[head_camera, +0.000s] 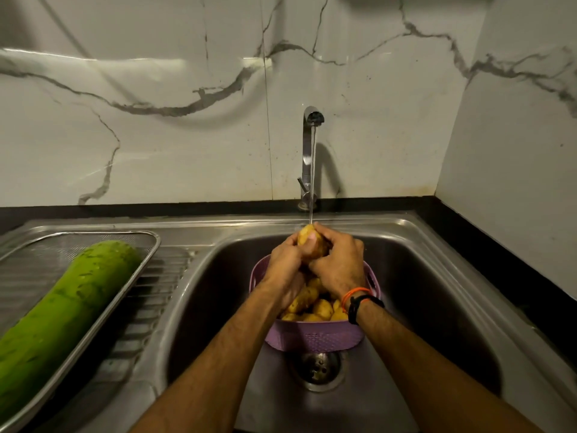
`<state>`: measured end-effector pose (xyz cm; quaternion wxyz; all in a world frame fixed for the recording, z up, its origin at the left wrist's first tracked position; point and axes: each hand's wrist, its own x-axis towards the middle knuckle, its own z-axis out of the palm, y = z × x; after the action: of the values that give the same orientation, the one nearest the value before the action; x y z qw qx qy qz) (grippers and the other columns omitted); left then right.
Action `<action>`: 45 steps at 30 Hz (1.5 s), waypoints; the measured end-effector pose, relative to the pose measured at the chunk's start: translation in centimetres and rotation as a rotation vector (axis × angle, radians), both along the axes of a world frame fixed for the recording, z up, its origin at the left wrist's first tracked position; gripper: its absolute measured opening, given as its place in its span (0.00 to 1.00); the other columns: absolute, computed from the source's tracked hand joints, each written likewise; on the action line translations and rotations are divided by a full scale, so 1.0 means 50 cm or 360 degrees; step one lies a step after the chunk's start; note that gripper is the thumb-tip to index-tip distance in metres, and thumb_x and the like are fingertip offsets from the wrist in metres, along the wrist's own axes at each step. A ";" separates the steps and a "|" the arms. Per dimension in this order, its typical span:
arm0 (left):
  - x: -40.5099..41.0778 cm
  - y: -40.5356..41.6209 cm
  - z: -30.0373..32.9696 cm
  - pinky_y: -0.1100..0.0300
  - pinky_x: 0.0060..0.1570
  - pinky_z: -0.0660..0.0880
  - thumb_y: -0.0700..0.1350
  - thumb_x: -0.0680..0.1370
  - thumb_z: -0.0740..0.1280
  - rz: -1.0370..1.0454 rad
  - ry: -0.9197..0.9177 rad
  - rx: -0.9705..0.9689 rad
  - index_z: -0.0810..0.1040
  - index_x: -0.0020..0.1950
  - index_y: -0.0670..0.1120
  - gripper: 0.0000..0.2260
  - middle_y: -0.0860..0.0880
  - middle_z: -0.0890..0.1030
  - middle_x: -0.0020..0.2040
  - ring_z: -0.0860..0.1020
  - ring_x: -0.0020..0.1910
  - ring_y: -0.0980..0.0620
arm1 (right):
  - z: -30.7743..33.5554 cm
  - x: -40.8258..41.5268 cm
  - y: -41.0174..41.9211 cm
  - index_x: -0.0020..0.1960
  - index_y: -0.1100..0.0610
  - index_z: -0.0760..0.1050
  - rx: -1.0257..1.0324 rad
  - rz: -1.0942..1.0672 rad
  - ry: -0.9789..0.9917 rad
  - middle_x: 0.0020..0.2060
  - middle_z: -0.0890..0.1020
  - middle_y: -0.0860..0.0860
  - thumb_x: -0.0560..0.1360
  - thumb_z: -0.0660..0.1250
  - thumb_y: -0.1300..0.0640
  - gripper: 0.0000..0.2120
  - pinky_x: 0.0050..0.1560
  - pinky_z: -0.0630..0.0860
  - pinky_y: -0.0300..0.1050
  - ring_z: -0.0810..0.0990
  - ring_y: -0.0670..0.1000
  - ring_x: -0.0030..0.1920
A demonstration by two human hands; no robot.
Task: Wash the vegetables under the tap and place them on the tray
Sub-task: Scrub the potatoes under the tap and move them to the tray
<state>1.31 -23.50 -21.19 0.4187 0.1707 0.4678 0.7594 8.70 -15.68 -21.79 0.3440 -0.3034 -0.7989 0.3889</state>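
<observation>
From the head view, the left hand [285,256] and the right hand [338,260] are pressed together around one yellow-brown oval potato [310,242], fingers curled over its sides, its top end showing between them. A thin stream of water [312,170] from the curved chrome tap [307,157] beyond the hands lands on that top end. Directly below the wrists sits a lilac perforated plastic basket [312,337] holding more potatoes [312,306] (the count is hidden by the forearms), resting in the stainless steel sink [437,307] just behind the round drain [317,368]. Well to the left of the left hand, a long green bottle gourd [62,310] lies on a rectangular steel mesh tray [131,285].
</observation>
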 end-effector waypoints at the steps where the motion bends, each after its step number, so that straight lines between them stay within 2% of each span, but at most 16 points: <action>1: 0.003 0.003 -0.004 0.46 0.56 0.80 0.38 0.80 0.64 0.0043 0.0072 -0.0027 0.79 0.60 0.45 0.10 0.41 0.83 0.56 0.82 0.56 0.44 | 0.001 0.001 -0.001 0.71 0.51 0.72 0.0031 0.0028 -0.0024 0.66 0.77 0.52 0.71 0.73 0.67 0.31 0.50 0.68 0.23 0.75 0.48 0.61; 3: -0.004 0.006 -0.014 0.45 0.58 0.79 0.35 0.78 0.66 0.0182 0.0119 -0.0071 0.80 0.58 0.46 0.11 0.41 0.83 0.55 0.82 0.56 0.43 | -0.001 -0.003 -0.003 0.74 0.52 0.67 0.0082 0.0124 -0.0102 0.69 0.74 0.53 0.72 0.71 0.68 0.34 0.49 0.65 0.19 0.73 0.52 0.67; 7: -0.029 -0.004 -0.018 0.50 0.56 0.80 0.32 0.79 0.62 0.0153 0.0092 -0.0081 0.80 0.62 0.46 0.16 0.40 0.83 0.57 0.81 0.58 0.43 | 0.007 -0.010 -0.012 0.78 0.50 0.60 0.0051 0.0295 -0.0233 0.74 0.68 0.52 0.73 0.70 0.66 0.38 0.64 0.64 0.36 0.67 0.53 0.73; 10: -0.032 -0.001 -0.016 0.51 0.51 0.81 0.34 0.80 0.61 0.0168 0.0003 -0.0073 0.78 0.65 0.44 0.15 0.39 0.82 0.57 0.81 0.56 0.43 | 0.006 -0.007 -0.014 0.74 0.50 0.67 0.0042 0.0192 -0.0124 0.69 0.74 0.53 0.71 0.74 0.64 0.35 0.65 0.72 0.40 0.73 0.50 0.66; 12: -0.025 0.003 -0.009 0.54 0.40 0.82 0.37 0.81 0.62 0.0204 -0.0089 -0.0051 0.78 0.65 0.42 0.13 0.38 0.82 0.57 0.82 0.51 0.44 | 0.005 -0.006 -0.013 0.69 0.52 0.75 0.0031 0.0088 0.0011 0.62 0.80 0.52 0.69 0.77 0.63 0.30 0.58 0.75 0.33 0.78 0.46 0.59; 14: -0.023 0.007 -0.005 0.56 0.34 0.81 0.37 0.82 0.61 0.0194 -0.0142 -0.0042 0.77 0.66 0.42 0.14 0.37 0.81 0.59 0.82 0.51 0.43 | 0.008 -0.002 -0.010 0.68 0.51 0.75 0.0023 0.0061 0.0035 0.61 0.80 0.51 0.68 0.77 0.63 0.30 0.57 0.74 0.31 0.79 0.47 0.59; 18: -0.023 0.007 -0.005 0.53 0.44 0.82 0.34 0.81 0.60 0.0161 -0.0127 -0.0056 0.75 0.68 0.43 0.17 0.37 0.81 0.60 0.80 0.58 0.42 | 0.011 0.001 -0.011 0.76 0.49 0.63 0.0033 0.0167 -0.0203 0.69 0.72 0.53 0.71 0.74 0.62 0.38 0.62 0.67 0.36 0.71 0.53 0.69; 20: -0.019 0.005 -0.005 0.51 0.49 0.81 0.35 0.81 0.60 0.0162 -0.0165 -0.0028 0.75 0.68 0.42 0.16 0.37 0.80 0.60 0.80 0.58 0.41 | 0.007 -0.001 -0.014 0.74 0.49 0.68 0.0054 0.0099 -0.0115 0.66 0.76 0.53 0.69 0.76 0.61 0.36 0.65 0.72 0.41 0.75 0.52 0.65; 22: -0.016 0.003 -0.002 0.51 0.49 0.81 0.36 0.82 0.60 0.0149 -0.0197 0.0017 0.75 0.68 0.41 0.15 0.37 0.80 0.60 0.80 0.57 0.41 | 0.009 -0.004 -0.019 0.70 0.50 0.73 0.0009 0.0014 -0.0012 0.63 0.79 0.52 0.68 0.77 0.61 0.32 0.61 0.78 0.43 0.79 0.49 0.60; 26: -0.017 0.007 -0.010 0.52 0.50 0.80 0.33 0.81 0.60 0.0138 -0.0060 -0.0023 0.76 0.67 0.42 0.16 0.39 0.81 0.59 0.80 0.58 0.43 | 0.023 0.002 -0.024 0.72 0.53 0.71 0.0088 0.0075 -0.0128 0.62 0.79 0.52 0.70 0.73 0.66 0.32 0.56 0.71 0.33 0.77 0.50 0.61; 29: -0.015 0.008 -0.014 0.49 0.53 0.81 0.30 0.78 0.63 0.0211 0.0042 -0.0040 0.78 0.64 0.47 0.19 0.41 0.82 0.57 0.81 0.57 0.43 | 0.021 0.003 -0.027 0.71 0.51 0.72 0.0136 0.0080 -0.0157 0.60 0.80 0.52 0.70 0.70 0.68 0.31 0.54 0.69 0.34 0.77 0.52 0.61; 32: -0.011 0.003 -0.012 0.45 0.55 0.80 0.28 0.74 0.67 0.0308 0.0176 -0.0089 0.78 0.60 0.50 0.21 0.43 0.83 0.54 0.82 0.54 0.45 | 0.012 0.000 -0.023 0.72 0.51 0.71 0.0117 0.0018 -0.0139 0.64 0.78 0.53 0.71 0.70 0.68 0.31 0.59 0.71 0.37 0.76 0.53 0.64; 37: -0.013 0.001 -0.020 0.51 0.57 0.80 0.30 0.69 0.76 0.0447 0.0533 -0.0140 0.78 0.59 0.52 0.25 0.48 0.82 0.55 0.81 0.56 0.50 | 0.020 0.003 -0.027 0.72 0.52 0.71 0.0106 0.0083 -0.0156 0.62 0.79 0.53 0.70 0.69 0.70 0.33 0.58 0.70 0.37 0.76 0.53 0.63; 39: -0.012 -0.002 -0.016 0.52 0.56 0.80 0.31 0.71 0.74 0.0426 0.0538 -0.0121 0.79 0.62 0.48 0.22 0.50 0.83 0.52 0.81 0.54 0.51 | 0.022 0.006 -0.025 0.72 0.52 0.71 0.0104 0.0099 -0.0157 0.62 0.79 0.52 0.69 0.70 0.71 0.34 0.57 0.72 0.37 0.77 0.52 0.63; 43: -0.016 0.001 -0.011 0.45 0.55 0.80 0.37 0.77 0.69 0.0364 0.0330 -0.0073 0.82 0.53 0.49 0.09 0.42 0.84 0.53 0.83 0.54 0.44 | 0.020 0.012 -0.013 0.71 0.53 0.72 0.0092 0.0103 -0.0115 0.60 0.81 0.51 0.68 0.70 0.72 0.34 0.43 0.71 0.20 0.78 0.45 0.55; 45: -0.018 0.006 -0.014 0.45 0.55 0.81 0.37 0.77 0.70 0.0450 0.0355 -0.0112 0.82 0.52 0.48 0.08 0.42 0.84 0.53 0.83 0.54 0.43 | 0.019 0.013 -0.013 0.70 0.53 0.73 0.0116 0.0093 -0.0080 0.59 0.81 0.51 0.67 0.72 0.69 0.33 0.48 0.75 0.25 0.78 0.46 0.55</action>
<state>0.41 -23.20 -21.88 0.2590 0.1717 0.5571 0.7701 9.37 -16.32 -20.82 0.3231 -0.2770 -0.8295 0.3617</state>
